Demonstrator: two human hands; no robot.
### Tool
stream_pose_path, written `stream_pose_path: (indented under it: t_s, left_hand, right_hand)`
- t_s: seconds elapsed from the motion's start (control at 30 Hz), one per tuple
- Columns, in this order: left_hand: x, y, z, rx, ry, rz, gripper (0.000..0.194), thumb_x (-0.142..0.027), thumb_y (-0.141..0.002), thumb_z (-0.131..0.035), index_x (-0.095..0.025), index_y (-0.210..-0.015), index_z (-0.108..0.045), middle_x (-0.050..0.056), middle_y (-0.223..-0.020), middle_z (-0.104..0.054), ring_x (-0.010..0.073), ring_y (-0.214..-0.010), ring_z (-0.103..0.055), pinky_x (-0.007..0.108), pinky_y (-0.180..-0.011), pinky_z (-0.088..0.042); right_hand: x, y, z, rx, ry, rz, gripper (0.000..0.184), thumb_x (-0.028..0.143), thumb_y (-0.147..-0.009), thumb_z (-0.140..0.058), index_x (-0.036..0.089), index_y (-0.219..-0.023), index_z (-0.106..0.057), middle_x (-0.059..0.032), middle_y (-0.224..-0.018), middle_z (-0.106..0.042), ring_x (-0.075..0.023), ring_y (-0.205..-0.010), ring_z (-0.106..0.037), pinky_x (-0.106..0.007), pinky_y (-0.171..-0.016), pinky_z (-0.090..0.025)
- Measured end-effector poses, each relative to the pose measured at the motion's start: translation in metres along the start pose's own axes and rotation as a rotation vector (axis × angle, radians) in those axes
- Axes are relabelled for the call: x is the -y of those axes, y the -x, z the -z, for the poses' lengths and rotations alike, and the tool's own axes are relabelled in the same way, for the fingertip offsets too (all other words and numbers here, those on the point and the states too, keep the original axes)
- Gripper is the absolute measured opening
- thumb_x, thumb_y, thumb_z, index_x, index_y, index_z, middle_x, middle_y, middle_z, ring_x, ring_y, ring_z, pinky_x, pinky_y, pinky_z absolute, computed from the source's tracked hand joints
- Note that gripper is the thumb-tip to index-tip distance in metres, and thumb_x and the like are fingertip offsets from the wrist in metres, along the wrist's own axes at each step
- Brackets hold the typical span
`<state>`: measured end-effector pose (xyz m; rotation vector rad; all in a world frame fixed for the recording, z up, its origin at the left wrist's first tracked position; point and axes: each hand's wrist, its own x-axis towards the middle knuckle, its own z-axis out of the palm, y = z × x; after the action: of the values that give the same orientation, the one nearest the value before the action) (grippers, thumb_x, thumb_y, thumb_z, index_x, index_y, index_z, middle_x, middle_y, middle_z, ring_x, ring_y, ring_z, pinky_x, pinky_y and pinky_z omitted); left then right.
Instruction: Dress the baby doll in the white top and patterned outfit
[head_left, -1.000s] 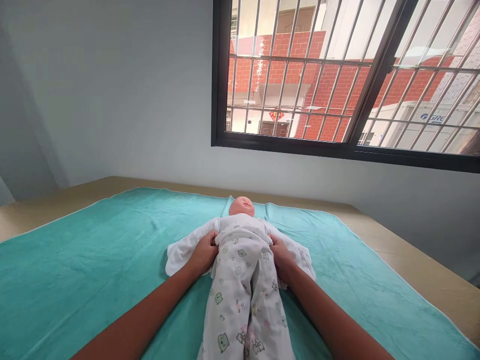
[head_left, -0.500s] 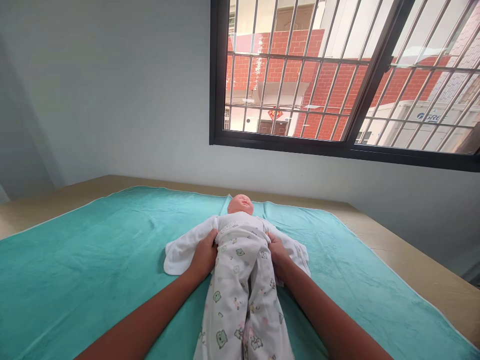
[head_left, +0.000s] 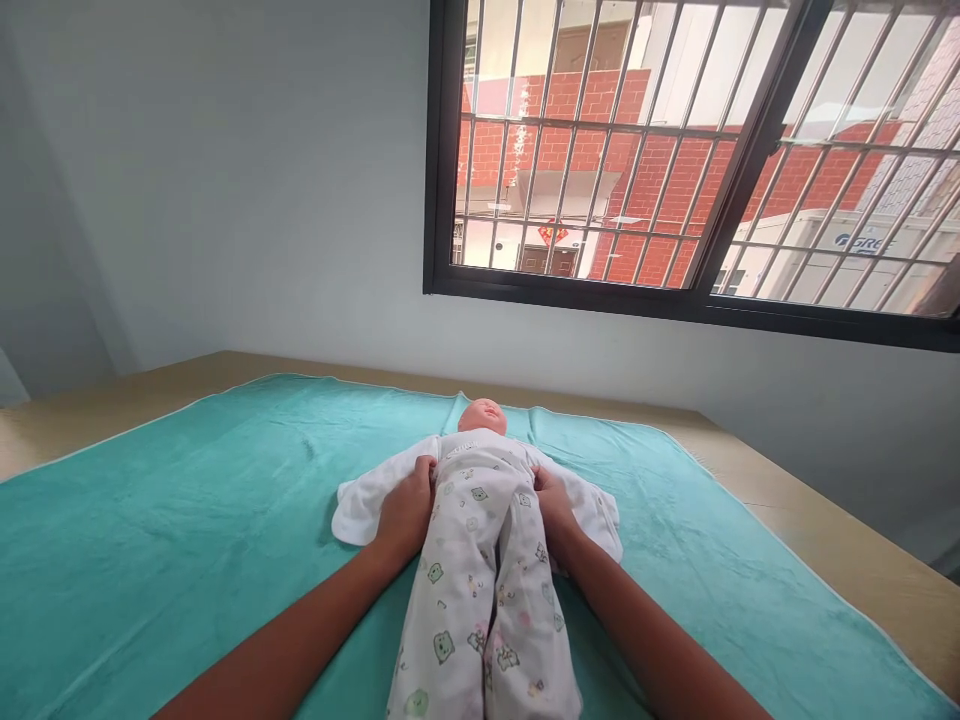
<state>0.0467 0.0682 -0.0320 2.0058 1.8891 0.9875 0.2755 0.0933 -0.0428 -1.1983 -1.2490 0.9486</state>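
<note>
Trousers look white, loose and cartoon-printed.

Wall, plain grey-white, shadowed left; window, dark-framed, metal-barred, daylit, red brick outside; table, pale wood, cut corners; cloth, turquoise, spread over it.

Patterned trousers higher on the doll.
The printed legs have slid toward its head; another green bear has appeared near the bottom edge.
</note>
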Motion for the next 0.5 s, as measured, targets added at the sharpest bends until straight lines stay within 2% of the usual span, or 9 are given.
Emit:
stream_pose_path:
  t_s: [0.13, 0.23, 0.33, 0.43, 0.5]
  left_hand:
    - [0.003, 0.000, -0.001, -0.048, 0.016, -0.034, 0.013, -0.031, -0.088, -0.047, -0.025, -0.100, -0.047, 0.002, -0.090, -0.066, 0.0204, -0.076, -0.059, 0.027, -0.061, -0.033]
    - [0.006, -0.003, -0.001, -0.101, 0.093, -0.060, 0.013, -0.026, -0.087, -0.047, -0.024, -0.099, -0.050, 0.002, -0.095, -0.066, 0.0198, -0.081, -0.058, 0.028, -0.065, -0.038]
    - [0.008, -0.006, 0.000, -0.138, 0.257, -0.147, 0.019, -0.019, -0.087, -0.039, -0.023, -0.097, -0.055, 0.003, -0.098, -0.065, 0.0193, -0.089, -0.059, 0.029, -0.075, -0.043]
    - [0.009, -0.010, 0.001, -0.166, 0.408, -0.200, 0.021, -0.025, -0.091, -0.040, -0.022, -0.100, -0.059, 0.004, -0.101, -0.066, 0.0204, -0.094, -0.059, 0.032, -0.084, -0.045]
    - [0.009, -0.012, 0.002, -0.155, 0.431, -0.205, 0.022, -0.034, -0.091, -0.044, -0.021, -0.098, -0.061, 0.005, -0.098, -0.067, 0.0213, -0.092, -0.060, 0.033, -0.084, -0.046]
  right_hand:
    - [-0.003, -0.003, -0.001, 0.009, -0.022, 0.004, 0.033, 0.033, -0.061, -0.071, 0.020, -0.088, -0.057, -0.0039, -0.084, -0.071, -0.0211, -0.073, -0.063, -0.030, -0.064, -0.050]
    - [-0.005, -0.004, 0.000, -0.026, -0.009, 0.018, 0.035, 0.036, -0.064, -0.067, 0.021, -0.093, -0.055, -0.0045, -0.082, -0.071, -0.0212, -0.068, -0.063, -0.031, -0.062, -0.050]
    - [-0.005, -0.003, 0.004, -0.095, 0.044, 0.045, 0.026, 0.036, -0.069, -0.061, 0.021, -0.089, -0.056, -0.0044, -0.076, -0.071, -0.0212, -0.063, -0.062, -0.031, -0.058, -0.046]
    - [-0.002, -0.001, 0.008, -0.166, 0.124, 0.094, 0.018, 0.037, -0.075, -0.056, 0.022, -0.084, -0.058, -0.0034, -0.073, -0.070, -0.0216, -0.065, -0.060, -0.030, -0.059, -0.042]
    - [0.001, 0.001, 0.010, -0.191, 0.241, 0.189, 0.018, 0.039, -0.081, -0.052, 0.023, -0.085, -0.059, -0.0021, -0.075, -0.069, -0.0212, -0.068, -0.059, -0.030, -0.062, -0.041]
